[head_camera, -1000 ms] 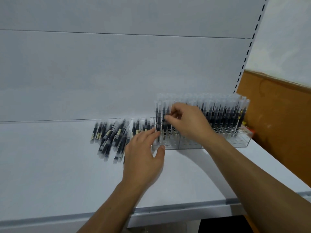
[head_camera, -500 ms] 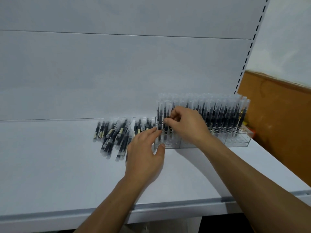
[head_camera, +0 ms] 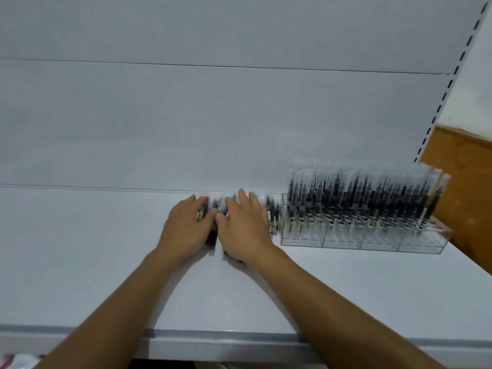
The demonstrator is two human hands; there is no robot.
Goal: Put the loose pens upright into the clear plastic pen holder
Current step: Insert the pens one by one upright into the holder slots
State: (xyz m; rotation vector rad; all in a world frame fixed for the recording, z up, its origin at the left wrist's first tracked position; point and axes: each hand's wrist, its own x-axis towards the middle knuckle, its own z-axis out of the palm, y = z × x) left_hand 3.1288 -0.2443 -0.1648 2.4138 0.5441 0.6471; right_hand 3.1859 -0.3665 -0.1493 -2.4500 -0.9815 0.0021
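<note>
The clear plastic pen holder (head_camera: 372, 239) stands on the white shelf at the right, packed with several upright black pens (head_camera: 359, 198) with clear caps. Left of it lies a pile of loose pens (head_camera: 272, 214), mostly covered by both hands. My left hand (head_camera: 186, 230) lies palm down on the left part of the pile, fingers stretched forward. My right hand (head_camera: 245, 230) lies palm down right beside it on the pile, fingers also stretched out. Whether either hand grips a pen underneath is hidden. The frame is motion-blurred.
The white shelf (head_camera: 93, 262) has a grey front edge (head_camera: 239, 339) near me and a white back panel behind. A slotted upright (head_camera: 450, 83) runs along the right, with a brown wooden panel (head_camera: 463, 195) beyond the holder.
My right hand left the upright pens in the holder and moved left down onto the loose pile. My left hand shifted onto the pile too. The camera view swung left.
</note>
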